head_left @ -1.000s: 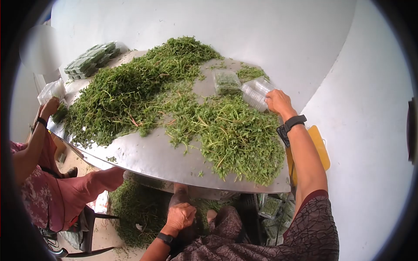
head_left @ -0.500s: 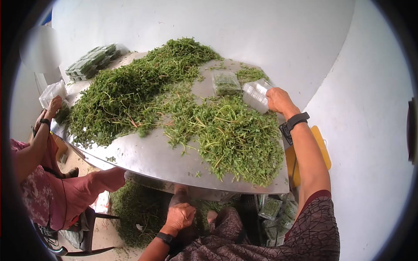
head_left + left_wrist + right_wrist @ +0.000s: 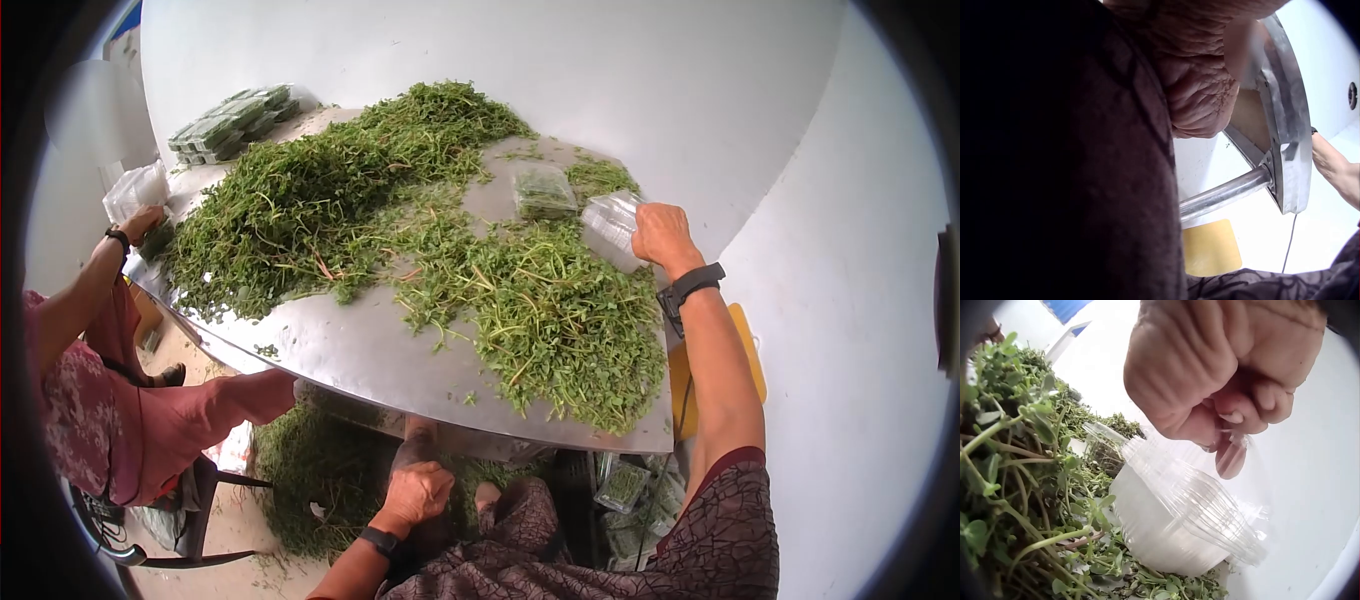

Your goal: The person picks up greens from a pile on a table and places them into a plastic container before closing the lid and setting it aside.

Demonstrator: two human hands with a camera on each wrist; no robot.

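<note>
At the table's right edge my right hand pinches the edge of a stack of clear plastic containers. The right wrist view shows curled fingers of that hand on the thin rim of the nested containers. Left of them sits a clear box filled with greens. A heap of leafy green stems lies just in front. My left hand rests on my leg below the table edge, its fingers curled with nothing visible in them; in the left wrist view the hand is partly cut off.
A large pile of greens covers the metal table's middle. Packed boxes are stacked at the back left. Another person's hand is by clear containers at the far left. Below are more greens, packed boxes and a yellow chair.
The container stack in my right hand has turned and its pieces have come closer together. My left hand stays on my leg. The other person's hand has shifted slightly; the whole view has moved a little.
</note>
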